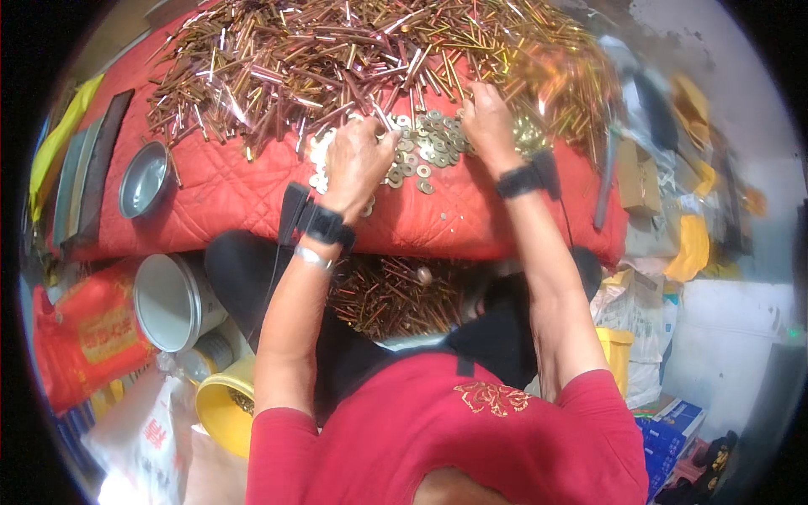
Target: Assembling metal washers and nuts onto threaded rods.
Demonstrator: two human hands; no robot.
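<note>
My left hand (360, 158) is closed, its fingers curled down over a spread of round metal washers (436, 141). A thin coppery rod lies right by its fingertips, and whatever the fingers grip is hidden. Farther right, my right hand (488, 124) is bent into a pinch at the near edge of a large heap of thin copper and gold coloured metal rods (337, 63). What sits between its fingertips is too small to make out. Most washers lie between the two hands, with some around and under the left one. Both wrists wear black straps.
The heap rests on a red quilted cover (252, 194). A metal bowl (144, 180) stands at the left. More rods (396, 295) lie below the table edge, between my legs. White bucket (168, 303) and yellow bucket (225, 404) stand lower left; a cardboard box (638, 178) is at right.
</note>
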